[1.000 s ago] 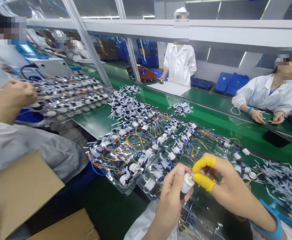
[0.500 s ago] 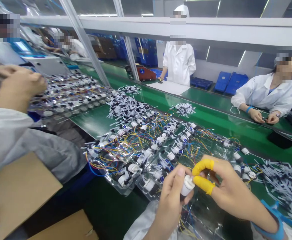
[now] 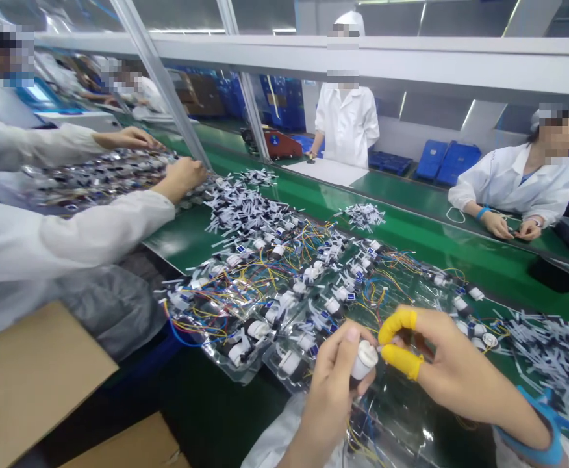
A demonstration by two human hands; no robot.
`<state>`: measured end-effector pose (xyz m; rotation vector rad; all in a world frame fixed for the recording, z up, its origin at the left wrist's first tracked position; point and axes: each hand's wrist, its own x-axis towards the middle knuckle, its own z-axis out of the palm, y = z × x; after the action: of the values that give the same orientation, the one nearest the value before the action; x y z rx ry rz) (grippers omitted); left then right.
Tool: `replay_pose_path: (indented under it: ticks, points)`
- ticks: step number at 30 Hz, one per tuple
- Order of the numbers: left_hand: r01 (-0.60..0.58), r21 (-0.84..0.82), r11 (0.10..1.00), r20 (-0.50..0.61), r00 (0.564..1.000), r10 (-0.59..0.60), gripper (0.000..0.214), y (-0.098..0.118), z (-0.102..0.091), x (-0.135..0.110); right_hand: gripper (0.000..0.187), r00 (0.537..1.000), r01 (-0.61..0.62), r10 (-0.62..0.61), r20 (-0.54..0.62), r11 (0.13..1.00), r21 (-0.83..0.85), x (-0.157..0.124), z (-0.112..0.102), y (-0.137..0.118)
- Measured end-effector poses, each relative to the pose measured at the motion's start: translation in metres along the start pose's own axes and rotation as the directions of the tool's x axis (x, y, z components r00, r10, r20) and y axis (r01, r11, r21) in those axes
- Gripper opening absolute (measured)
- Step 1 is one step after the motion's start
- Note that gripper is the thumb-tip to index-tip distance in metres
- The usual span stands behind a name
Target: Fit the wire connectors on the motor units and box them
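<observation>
While trays point(image 3: 243, 376) crowd the cylinder point(image 3: 364, 366), strips point(image 3: 550, 367) sprawl.

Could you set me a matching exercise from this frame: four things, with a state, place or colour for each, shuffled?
1. Wearer's left hand
2. Wearer's right hand
3. Wearer's wristband
4. Cardboard

A. Blue
B. Lower left of the picture
C. Gripping a white-topped cylinder
D. Has yellow finger covers

Pairs: 1-C, 2-D, 3-A, 4-B
</observation>
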<state>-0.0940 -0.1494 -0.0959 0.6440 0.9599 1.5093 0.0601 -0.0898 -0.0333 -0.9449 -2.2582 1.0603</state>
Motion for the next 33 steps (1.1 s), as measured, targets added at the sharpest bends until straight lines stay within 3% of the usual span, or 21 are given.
replay_pose_path:
  ticks: [6,13,20,27,33]
  points:
    - [0.021,0.036,0.999,0.025,0.999,-0.021,0.059,0.003,0.0,-0.002,0.006,0.994,-0.104,0.105,0.023,0.994,-0.038,-0.017,-0.018,0.0]
    - [0.039,0.008,0.999,0.059,0.997,-0.039,0.056,-0.003,-0.001,-0.002,0.012,0.999,-0.051,0.051,-0.005,0.994,-0.1,-0.017,-0.007,0.003]
    - [0.029,-0.006,1.0,0.027,0.999,-0.029,0.058,-0.004,-0.005,-0.002,0.01,0.998,0.055,-0.055,-0.002,0.992,-0.114,-0.007,0.012,0.004]
    - [-0.024,-0.008,1.0,0.099,0.995,0.025,0.055,-0.006,-0.011,0.001,0.013,0.993,0.092,-0.099,-0.058,0.989,-0.115,-0.01,0.012,0.004]
    - [-0.02,0.003,1.0,0.064,0.998,0.02,0.057,-0.007,-0.013,0.0,0.014,0.991,0.117,-0.123,-0.054,0.988,-0.105,-0.008,0.015,0.003]
